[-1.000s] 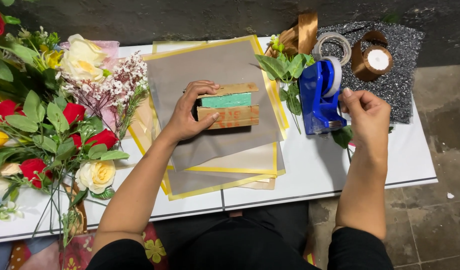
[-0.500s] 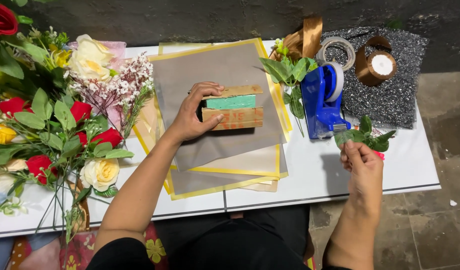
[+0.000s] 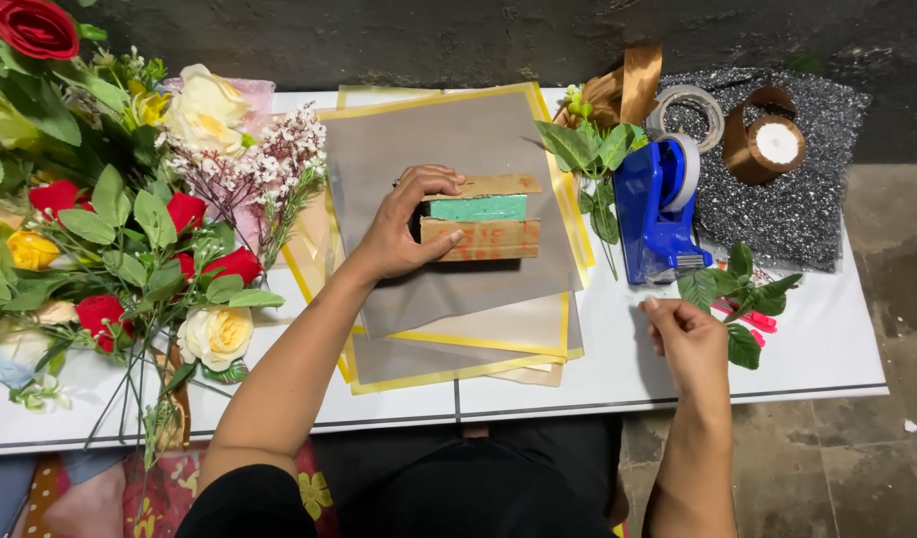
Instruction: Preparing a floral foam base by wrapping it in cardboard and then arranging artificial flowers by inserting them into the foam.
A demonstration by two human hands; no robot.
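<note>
Since a second ago, only the right hand (image 3: 690, 339) has moved: it has come away from the blue tape dispenser (image 3: 660, 211) toward the table's near edge, and a leafy green sprig (image 3: 740, 295) now lies just beyond its fingers, over something pink.

From the left: the heap of red, cream and yellow flowers with green leaves (image 3: 120, 219) lies loose on the white table (image 3: 399, 403), not yet bundled. The left hand (image 3: 404, 224) stays put, fingers curled firmly around the left end of a green foam block sandwiched in brown cardboard (image 3: 483, 224), pressing it onto the grey wrapping sheet with yellow border (image 3: 434, 139). That sheet is flat and unfolded, so wrapping looks barely begun; no tape shows on the block.

Its fingers are loosely curled, pinched near the sprig's stem; whether they actually grip it I cannot tell.
</note>
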